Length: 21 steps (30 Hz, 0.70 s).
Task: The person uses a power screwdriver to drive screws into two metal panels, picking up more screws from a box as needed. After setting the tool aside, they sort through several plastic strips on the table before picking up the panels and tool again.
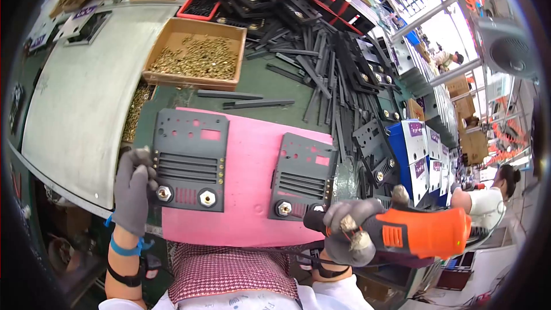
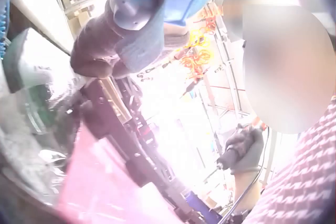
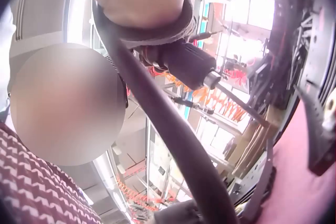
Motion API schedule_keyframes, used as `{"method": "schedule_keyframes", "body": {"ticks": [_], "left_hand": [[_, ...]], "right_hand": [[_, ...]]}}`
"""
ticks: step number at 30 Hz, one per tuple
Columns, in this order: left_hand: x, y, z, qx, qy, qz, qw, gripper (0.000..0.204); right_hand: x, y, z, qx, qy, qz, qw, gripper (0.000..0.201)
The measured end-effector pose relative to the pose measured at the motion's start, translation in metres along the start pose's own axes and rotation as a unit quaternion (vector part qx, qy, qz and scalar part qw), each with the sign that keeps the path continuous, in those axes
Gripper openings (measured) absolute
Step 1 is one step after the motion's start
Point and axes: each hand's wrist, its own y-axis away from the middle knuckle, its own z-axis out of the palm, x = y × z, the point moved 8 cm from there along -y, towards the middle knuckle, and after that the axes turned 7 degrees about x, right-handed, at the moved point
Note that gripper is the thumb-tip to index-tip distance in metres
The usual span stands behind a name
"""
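Note:
My grey-gloved left hand (image 1: pixel 133 186) is at the left edge of a black slotted metal panel (image 1: pixel 189 166), its bent fingers and thumb pinching that edge. Two large hex nuts sit along the panel's near end. A second black panel (image 1: pixel 301 175) lies to the right, slightly turned, with a brass-centred nut (image 1: pixel 283 208) at its near corner. My gloved right hand (image 1: pixel 350 227) grips an orange and black power screwdriver (image 1: pixel 425 232) held sideways, its black nose overlapping the second panel's near right corner. In the right wrist view the screwdriver's bit (image 3: pixel 239 103) points toward the work surface.
Both panels lie on a pink mat (image 1: pixel 247 195). Behind it stands a cardboard box of brass screws (image 1: pixel 195 60), with loose black strips (image 1: pixel 321 69) piled to its right. Blue and white boxes (image 1: pixel 416 155) line the right side. A seated person (image 1: pixel 488 195) is further right.

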Motion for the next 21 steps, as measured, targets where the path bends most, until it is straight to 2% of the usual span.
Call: {"method": "schedule_keyframes", "body": {"ticks": [1,2,4,5,6,8,9,11,12,14,18,19,21], "left_hand": [[0.004,0.015,0.022,-0.101,0.096,-0.056,0.989,0.029],[0.011,0.033,0.048,-0.199,0.19,-0.113,0.955,0.031],[0.012,0.065,0.094,-0.292,0.228,-0.195,0.908,0.034],[0.007,0.076,0.113,-0.332,0.225,-0.223,0.889,0.037],[0.008,0.081,0.127,-0.332,0.222,-0.221,0.89,0.037],[0.009,0.102,0.16,-0.424,0.143,-0.213,0.869,0.038],[0.008,0.106,0.171,-0.427,0.137,-0.215,0.868,0.038],[0.01,0.12,0.194,-0.481,0.194,-0.229,0.824,0.04],[0.005,0.122,0.199,-0.482,0.189,-0.236,0.822,0.04],[-0.003,0.129,0.207,-0.499,0.221,-0.278,0.791,0.038],[-0.005,0.131,0.202,-0.52,0.196,-0.265,0.788,0.041],[-0.004,0.131,0.199,-0.498,0.183,-0.263,0.806,0.048],[-0.004,0.132,0.194,-0.488,0.183,-0.279,0.807,0.049]], "right_hand": [[-0.006,-0.002,-0.003,-0.078,-0.015,-0.027,0.996,0.033],[-0.008,0.0,-0.012,-0.074,-0.018,-0.032,0.997,0.033],[-0.012,0.004,-0.03,-0.051,0.005,-0.04,0.998,0.038],[-0.016,0.003,-0.033,-0.033,0.026,-0.066,0.997,0.032],[-0.018,0.0,-0.031,-0.03,0.024,-0.069,0.997,0.032],[-0.021,-0.007,-0.032,0.006,-0.067,-0.051,0.996,0.019],[-0.02,-0.011,-0.038,0.013,-0.066,-0.051,0.996,0.019],[-0.017,-0.014,-0.035,-0.069,-0.102,-0.025,0.992,0.019],[-0.018,-0.015,-0.036,-0.062,-0.101,-0.021,0.993,0.019],[-0.022,-0.018,-0.031,-0.05,-0.108,-0.015,0.993,0.017],[-0.013,-0.009,-0.03,-0.045,-0.113,0.015,0.992,0.02],[-0.009,-0.005,-0.029,-0.044,-0.115,0.027,0.992,0.021],[-0.001,-0.002,-0.024,-0.055,-0.121,0.037,0.99,0.023]]}}
